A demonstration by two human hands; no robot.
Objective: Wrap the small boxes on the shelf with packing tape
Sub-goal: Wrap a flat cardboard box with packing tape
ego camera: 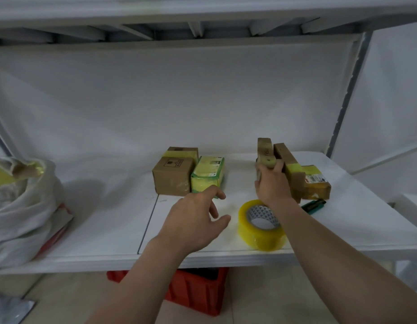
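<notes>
Smooth white shelf: my right hand grips a flat cardboard box, my left hand spread beside the glossy tape roll.

Right hand on an upright box, tape roll at the shelf front.
The right hand grips the slim cardboard box; the left hand, fingers spread, hovers beside the yellow tape roll, which lies on the white shelf.
</notes>
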